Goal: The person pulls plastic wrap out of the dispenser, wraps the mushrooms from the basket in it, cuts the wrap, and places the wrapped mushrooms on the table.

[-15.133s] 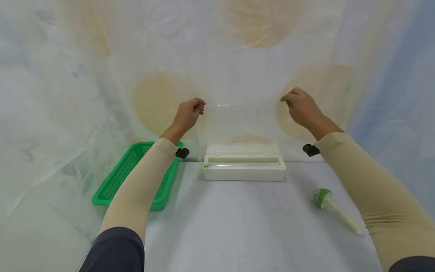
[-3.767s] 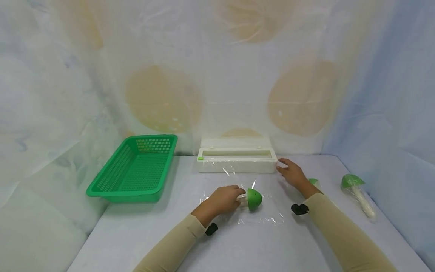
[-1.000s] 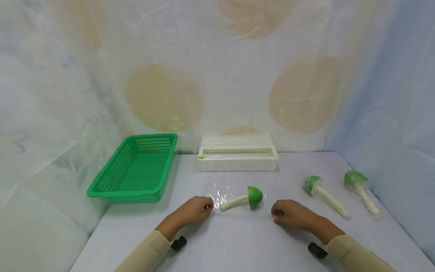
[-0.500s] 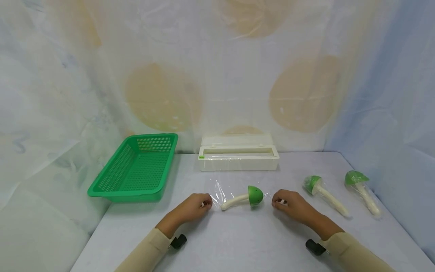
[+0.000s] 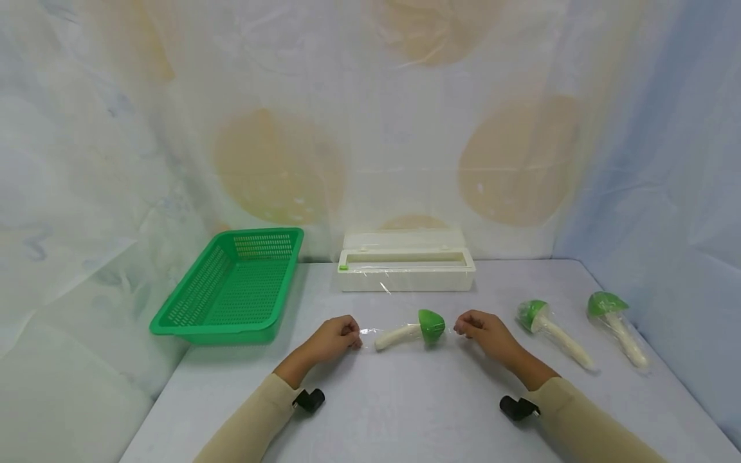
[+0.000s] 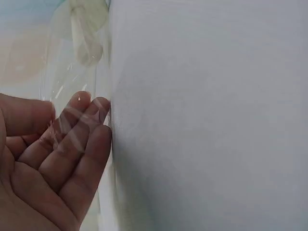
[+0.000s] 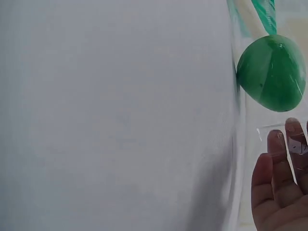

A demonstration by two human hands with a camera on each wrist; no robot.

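A toy mushroom (image 5: 433,326) with a green cap and curved white stem lies mid-table, cap to the right. Clear cling film (image 5: 370,331) stretches around it, with shiny creases across the stem. My left hand (image 5: 332,339) pinches the film just beyond the stem's end. In the left wrist view, film drapes over the fingers (image 6: 72,154). Beyond the cap, my right hand (image 5: 489,334) pinches the film's other side. The right wrist view has film across the fingertips (image 7: 276,137) close to the green cap (image 7: 274,72); the thumb is out of that view.
Behind stands a white cling film dispenser (image 5: 408,280) with its lid up and film running over its front. A green plastic basket (image 5: 231,329) stands at the left. Two film-wrapped mushrooms (image 5: 561,337) lie at the right, near the wall sheet (image 5: 666,212).
Earlier, film was pulled up from the dispenser, then the mushroom laid on it. Over the last second both hands gripped the near film corners and moved them away from the body, over the mushroom.
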